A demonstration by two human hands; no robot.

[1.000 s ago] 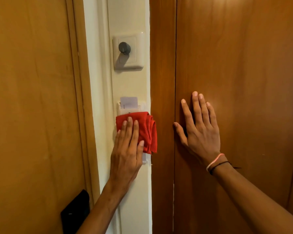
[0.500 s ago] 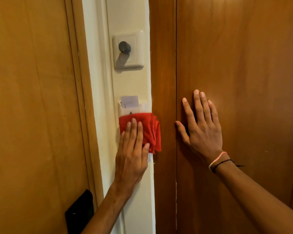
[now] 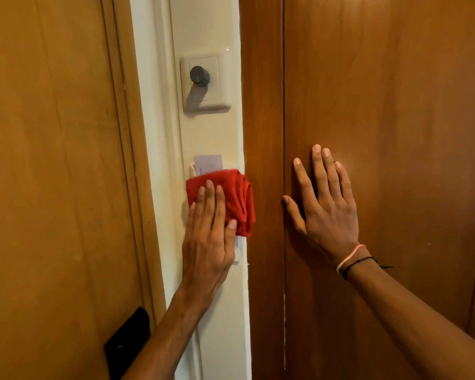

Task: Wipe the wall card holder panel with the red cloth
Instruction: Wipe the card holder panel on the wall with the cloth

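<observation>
The folded red cloth (image 3: 237, 200) lies flat against the white card holder panel (image 3: 237, 249) on the narrow cream wall strip. My left hand (image 3: 207, 237) presses on the cloth with its fingers stretched out, covering most of the panel. Only the panel's top edge and a sliver at its lower right show. A white key card (image 3: 207, 163) sticks up from the holder just above the cloth. My right hand (image 3: 325, 204) rests flat on the dark wooden door to the right, fingers spread and holding nothing.
A white wall plate with a dark round knob (image 3: 200, 75) sits above the card holder. A lighter wooden door (image 3: 52, 174) with a black lock plate (image 3: 128, 342) fills the left. The dark wooden door (image 3: 395, 105) fills the right.
My left hand and the red cloth have slid slightly up the panel, so less of the key card shows. My right hand has stayed flat on the door.
</observation>
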